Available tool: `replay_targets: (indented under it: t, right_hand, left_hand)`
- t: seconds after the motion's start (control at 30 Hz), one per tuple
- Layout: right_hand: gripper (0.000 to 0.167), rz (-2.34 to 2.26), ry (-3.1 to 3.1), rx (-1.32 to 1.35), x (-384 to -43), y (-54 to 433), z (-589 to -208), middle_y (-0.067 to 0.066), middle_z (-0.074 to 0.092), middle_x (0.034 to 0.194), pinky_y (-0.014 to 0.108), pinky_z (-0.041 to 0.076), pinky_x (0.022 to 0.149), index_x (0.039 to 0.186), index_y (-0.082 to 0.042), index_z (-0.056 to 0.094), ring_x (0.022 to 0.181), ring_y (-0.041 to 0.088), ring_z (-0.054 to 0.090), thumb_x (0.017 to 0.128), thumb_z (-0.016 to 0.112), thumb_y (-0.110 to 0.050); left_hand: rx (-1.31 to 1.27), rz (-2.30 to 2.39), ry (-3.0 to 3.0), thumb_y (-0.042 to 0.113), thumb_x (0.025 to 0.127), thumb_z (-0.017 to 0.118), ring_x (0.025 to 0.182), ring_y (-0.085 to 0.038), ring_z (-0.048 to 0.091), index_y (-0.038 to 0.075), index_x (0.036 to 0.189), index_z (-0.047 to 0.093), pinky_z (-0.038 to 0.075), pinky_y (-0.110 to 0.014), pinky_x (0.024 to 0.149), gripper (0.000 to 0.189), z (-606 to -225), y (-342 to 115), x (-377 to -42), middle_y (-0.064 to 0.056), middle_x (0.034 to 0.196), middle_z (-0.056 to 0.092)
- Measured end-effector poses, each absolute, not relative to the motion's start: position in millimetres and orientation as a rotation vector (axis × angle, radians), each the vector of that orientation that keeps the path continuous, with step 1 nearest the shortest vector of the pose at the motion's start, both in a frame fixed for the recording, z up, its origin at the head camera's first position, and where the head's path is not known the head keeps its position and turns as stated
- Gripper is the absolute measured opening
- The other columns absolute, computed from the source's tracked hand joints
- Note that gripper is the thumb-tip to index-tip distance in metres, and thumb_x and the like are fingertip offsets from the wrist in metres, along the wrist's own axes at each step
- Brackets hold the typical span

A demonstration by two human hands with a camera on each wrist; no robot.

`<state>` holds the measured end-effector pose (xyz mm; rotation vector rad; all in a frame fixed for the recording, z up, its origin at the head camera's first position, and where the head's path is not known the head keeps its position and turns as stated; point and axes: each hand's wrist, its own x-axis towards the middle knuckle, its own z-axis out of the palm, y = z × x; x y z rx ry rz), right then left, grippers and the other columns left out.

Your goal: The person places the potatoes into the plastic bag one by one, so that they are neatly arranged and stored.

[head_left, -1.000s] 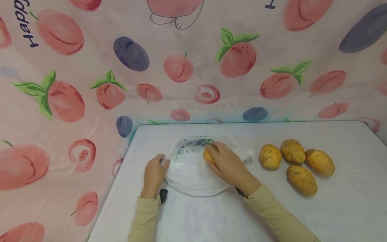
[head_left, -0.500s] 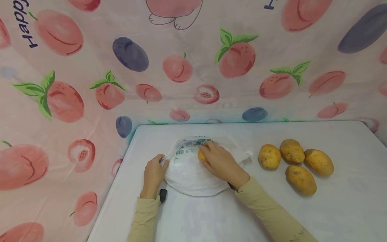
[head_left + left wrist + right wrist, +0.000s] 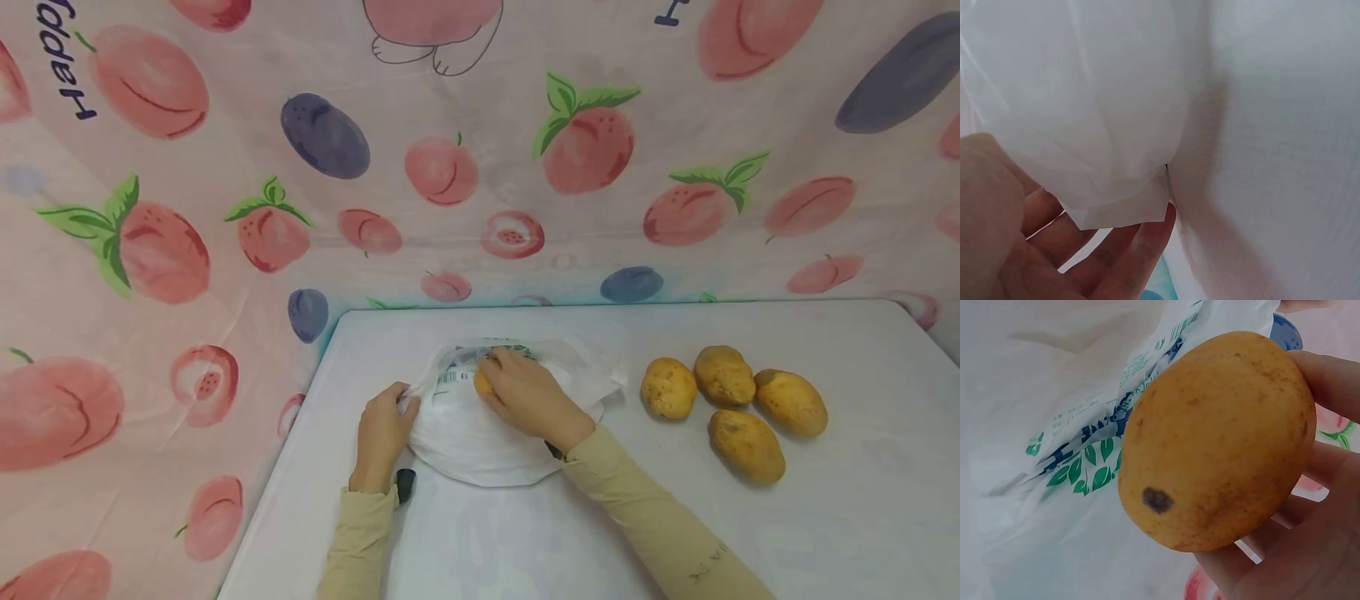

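A white plastic bag (image 3: 480, 450) with green and blue print lies on the table, its mouth spread. My left hand (image 3: 383, 437) grips the bag's left edge between thumb and fingers; in the left wrist view the fingers curl at a fold of the plastic (image 3: 1122, 212). My right hand (image 3: 528, 396) holds a yellow-brown potato (image 3: 1219, 444) over the bag's mouth. Fingers and thumb wrap the potato's sides, and a dark spot shows on its skin in the right wrist view. The bag's inside is mostly hidden.
Several potatoes sit grouped right of the bag: one nearest it (image 3: 669, 389), one behind (image 3: 725, 377), one at far right (image 3: 791, 403) and one in front (image 3: 747, 447). The white table (image 3: 862, 517) meets a fruit-printed cloth (image 3: 465, 108) at back and left.
My right hand has moved left with the potato, farther over the bag's mouth. The left hand keeps its grip on the bag edge, and the other potatoes stay in place.
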<state>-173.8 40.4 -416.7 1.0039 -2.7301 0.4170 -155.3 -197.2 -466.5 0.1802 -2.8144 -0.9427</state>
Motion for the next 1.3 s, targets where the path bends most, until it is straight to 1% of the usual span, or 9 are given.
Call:
replay_targets:
  t: [0.2,0.33,0.4,0.47,0.6,0.7,0.9,1.1,1.3]
  right_hand:
    - [0.034,0.427,-2.729,1.021,-180,33,-418,0.013,0.058,0.113,0.038,0.055,0.079,0.122,-0.006,0.060,0.091,0.024,0.061,0.094,0.069,-0.024]
    - [0.032,0.456,-2.721,1.025,-184,29,-421,0.011,0.057,0.109,0.035,0.055,0.074,0.120,-0.006,0.061,0.083,0.021,0.059,0.094,0.069,-0.023]
    - [0.032,0.470,-2.720,1.025,-186,27,-422,0.011,0.057,0.108,0.035,0.055,0.073,0.120,-0.006,0.061,0.082,0.020,0.059,0.094,0.069,-0.023]
    - [0.034,0.478,-2.727,1.027,-188,25,-423,0.011,0.057,0.109,0.035,0.055,0.074,0.123,-0.005,0.061,0.083,0.021,0.059,0.094,0.068,-0.023]
    - [0.038,0.486,-2.732,1.036,-192,21,-425,0.013,0.058,0.113,0.037,0.055,0.082,0.127,-0.003,0.060,0.092,0.023,0.062,0.095,0.068,-0.022]
    - [0.038,0.486,-2.728,1.036,-195,17,-427,0.012,0.058,0.115,0.038,0.055,0.085,0.127,-0.003,0.061,0.097,0.024,0.062,0.094,0.068,-0.021]
    - [0.036,0.479,-2.729,1.052,-198,11,-429,0.012,0.059,0.113,0.038,0.056,0.081,0.125,-0.005,0.063,0.096,0.023,0.061,0.092,0.070,-0.018]
    - [0.036,0.489,-2.736,1.052,-204,6,-432,0.011,0.060,0.116,0.038,0.053,0.088,0.125,-0.006,0.064,0.100,0.023,0.061,0.091,0.071,-0.016]
    - [0.035,0.495,-2.724,1.072,-211,1,-437,0.011,0.061,0.116,0.038,0.053,0.089,0.123,-0.005,0.065,0.101,0.025,0.061,0.090,0.072,-0.014]
  left_hand:
    - [0.174,-0.934,-2.821,0.016,0.094,0.067,0.105,-0.035,0.068,0.000,0.118,0.069,0.053,-0.049,0.089,0.029,-469,-197,-156,-0.019,0.114,0.071]
    - [0.173,-0.933,-2.824,0.016,0.094,0.067,0.106,-0.036,0.068,0.000,0.118,0.069,0.053,-0.050,0.090,0.028,-468,-197,-157,-0.019,0.115,0.071]
    - [0.174,-0.930,-2.826,0.016,0.094,0.067,0.106,-0.036,0.068,0.000,0.117,0.069,0.053,-0.050,0.090,0.028,-468,-197,-157,-0.019,0.115,0.071]
    - [0.176,-0.928,-2.826,0.016,0.094,0.067,0.106,-0.035,0.068,0.000,0.117,0.069,0.053,-0.050,0.090,0.028,-468,-197,-157,-0.019,0.115,0.071]
    - [0.179,-0.925,-2.827,0.016,0.094,0.068,0.106,-0.035,0.068,0.001,0.118,0.069,0.053,-0.049,0.090,0.028,-468,-198,-157,-0.018,0.115,0.071]
    - [0.180,-0.924,-2.827,0.016,0.094,0.068,0.106,-0.035,0.068,0.001,0.118,0.069,0.053,-0.049,0.090,0.029,-469,-198,-157,-0.018,0.115,0.071]
    - [0.179,-0.922,-2.843,0.017,0.094,0.067,0.107,-0.035,0.068,0.001,0.117,0.069,0.053,-0.049,0.091,0.027,-471,-197,-155,-0.018,0.115,0.071]
    - [0.157,-0.910,-2.839,0.016,0.094,0.067,0.103,-0.034,0.069,0.001,0.116,0.069,0.054,-0.048,0.088,0.026,-471,-198,-155,-0.018,0.113,0.072]
    - [0.144,-0.897,-2.839,0.016,0.094,0.067,0.102,-0.034,0.069,0.001,0.116,0.069,0.054,-0.048,0.088,0.027,-469,-199,-156,-0.018,0.113,0.072]
